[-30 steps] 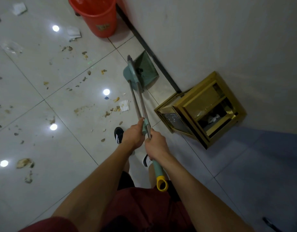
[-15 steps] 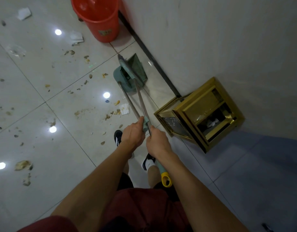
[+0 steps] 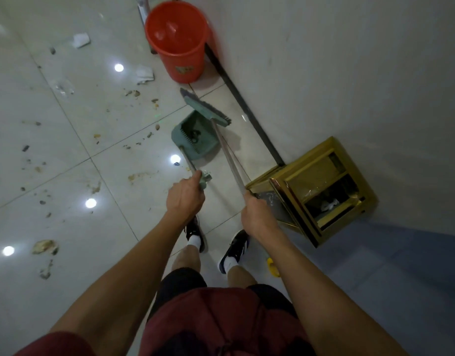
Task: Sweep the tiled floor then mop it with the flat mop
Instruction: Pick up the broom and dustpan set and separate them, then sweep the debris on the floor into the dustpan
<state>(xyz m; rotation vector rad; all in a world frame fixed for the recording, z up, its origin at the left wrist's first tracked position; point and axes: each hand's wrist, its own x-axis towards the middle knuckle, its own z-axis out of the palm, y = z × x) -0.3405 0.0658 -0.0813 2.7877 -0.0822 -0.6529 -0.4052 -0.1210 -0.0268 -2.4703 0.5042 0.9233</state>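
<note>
The left hand (image 3: 186, 195) grips the dustpan (image 3: 194, 136) handle; the right hand (image 3: 257, 214) grips the broom (image 3: 205, 107) handle. Both tools sit at 12 o'clock from the feet. Scraps cover the floor (image 3: 67, 214) from 9 to 11 o'clock. Sweeping appears barely begun; mopping remains.

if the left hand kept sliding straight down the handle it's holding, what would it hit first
Most likely the dustpan. The left hand grips the dustpan's handle, which runs up and away to the pan's near edge, with nothing else along it. Depth is hard to judge from this one view.
</note>
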